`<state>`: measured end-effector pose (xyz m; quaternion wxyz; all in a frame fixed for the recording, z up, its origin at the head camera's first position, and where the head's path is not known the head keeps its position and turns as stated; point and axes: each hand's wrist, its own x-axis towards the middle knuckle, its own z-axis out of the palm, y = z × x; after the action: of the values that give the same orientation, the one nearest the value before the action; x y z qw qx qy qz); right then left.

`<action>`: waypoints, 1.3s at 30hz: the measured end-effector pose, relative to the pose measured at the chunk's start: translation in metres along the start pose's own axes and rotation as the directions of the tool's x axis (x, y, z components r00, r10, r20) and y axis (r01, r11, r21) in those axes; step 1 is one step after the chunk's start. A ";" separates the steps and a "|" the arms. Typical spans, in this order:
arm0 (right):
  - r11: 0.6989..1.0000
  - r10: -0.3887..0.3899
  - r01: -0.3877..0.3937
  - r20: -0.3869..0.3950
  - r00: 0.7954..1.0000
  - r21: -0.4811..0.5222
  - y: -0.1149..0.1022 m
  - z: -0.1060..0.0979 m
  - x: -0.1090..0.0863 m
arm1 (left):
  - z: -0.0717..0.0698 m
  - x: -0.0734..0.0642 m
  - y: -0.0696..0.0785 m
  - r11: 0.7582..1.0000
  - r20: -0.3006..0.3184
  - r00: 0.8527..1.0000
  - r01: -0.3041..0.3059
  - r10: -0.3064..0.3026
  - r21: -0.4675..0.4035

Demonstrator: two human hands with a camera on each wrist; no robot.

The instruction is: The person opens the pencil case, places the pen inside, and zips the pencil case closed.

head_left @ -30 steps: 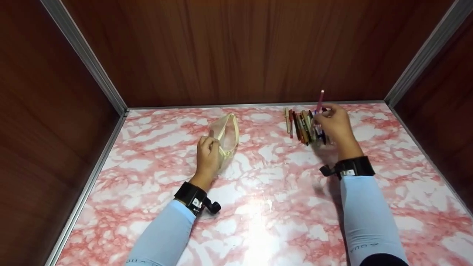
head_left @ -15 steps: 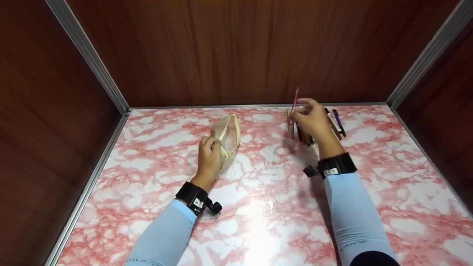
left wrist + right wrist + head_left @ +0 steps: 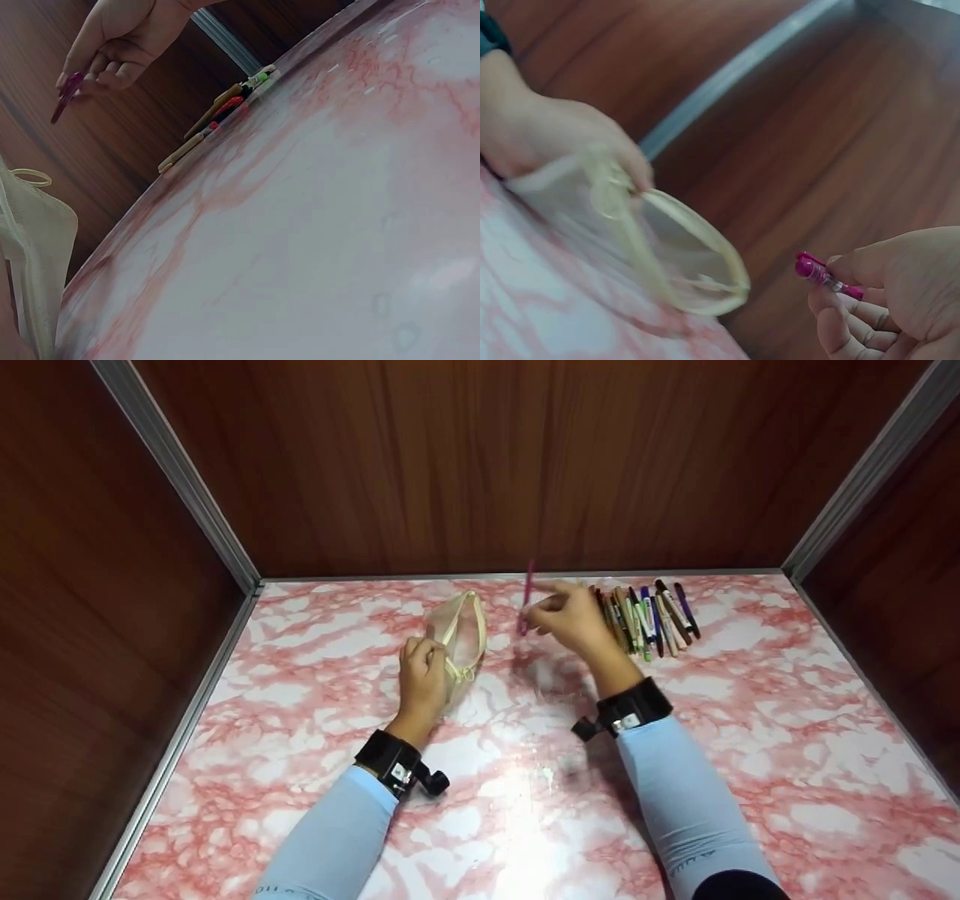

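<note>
My left hand grips the near left edge of a cream mesh zip pouch, whose mouth gapes in a long oval. In the right wrist view the pouch shows its sheer side and a zip pull ring. My right hand pinches a magenta pen between thumb and fingers. The pen stands nearly upright, above the table and apart from the pouch, to its right. The right wrist view shows the pen's shiny end pointing toward the pouch.
Several pens and markers lie side by side at the back right of the pink-and-white marbled table. My right hand hides part of the row's left end. Brown wood-look panels enclose the table at the back and sides.
My right hand has carried the magenta pen leftward from the pen row toward the pouch. The left hand and the pouch stay in place.
</note>
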<state>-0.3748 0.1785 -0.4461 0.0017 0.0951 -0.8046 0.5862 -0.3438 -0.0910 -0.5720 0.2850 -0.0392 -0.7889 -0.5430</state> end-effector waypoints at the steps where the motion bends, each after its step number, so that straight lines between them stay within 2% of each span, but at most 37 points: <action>1: 1.000 0.012 -0.012 0.023 1.000 -0.003 0.001 0.006 -0.001 | 0.000 0.000 -0.001 1.000 0.000 1.000 0.008 -0.008 0.008; 3: 0.999 0.032 -0.032 0.063 0.997 0.009 0.002 0.018 -0.004 | 0.000 0.000 -0.001 1.000 0.001 1.000 0.017 -0.017 0.017; 7: 0.998 0.052 -0.055 0.107 0.993 0.022 0.005 0.037 -0.009 | -0.005 -0.002 0.015 0.999 0.023 0.999 0.036 -0.036 -0.014; 11: 0.995 0.044 -0.055 0.126 0.991 0.084 0.005 0.051 -0.013 | -0.007 -0.003 0.027 0.996 0.042 0.998 0.041 -0.038 -0.074; 15: 0.987 0.069 -0.087 0.132 0.989 0.133 0.005 0.062 -0.014 | -0.006 -0.003 0.030 0.991 0.044 0.999 0.033 -0.028 -0.128; 19: 0.988 0.084 -0.100 0.138 0.987 0.118 0.005 0.066 -0.015 | -0.005 -0.003 0.030 0.990 0.051 0.999 0.026 -0.019 -0.137; 24: 0.990 0.071 -0.092 0.186 0.980 0.106 0.006 0.066 -0.015 | -0.006 -0.003 0.031 0.990 0.056 0.998 0.040 -0.032 -0.138; 28: 0.994 0.060 -0.075 0.176 0.983 0.078 0.006 0.054 -0.013 | -0.005 -0.003 0.030 0.985 0.049 0.997 0.066 -0.059 -0.162; 32: 0.997 0.071 -0.074 0.141 0.987 0.016 0.006 0.028 -0.008 | -0.006 -0.002 0.032 0.982 0.042 0.996 0.082 -0.076 -0.170; 36: 0.991 0.052 -0.045 0.056 0.997 -0.127 0.006 -0.003 -0.005 | -0.008 -0.003 0.033 0.983 0.049 0.995 0.090 -0.083 -0.159; 39: 0.957 -0.017 0.001 -0.055 0.998 -0.289 0.009 -0.027 -0.004 | -0.008 -0.003 0.032 0.983 0.057 0.995 0.094 -0.086 -0.160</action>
<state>-0.3754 0.2075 -0.4463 0.0411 0.0807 -0.8807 0.4649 -0.3260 -0.0846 -0.5442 0.2362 -0.0401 -0.7499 -0.6166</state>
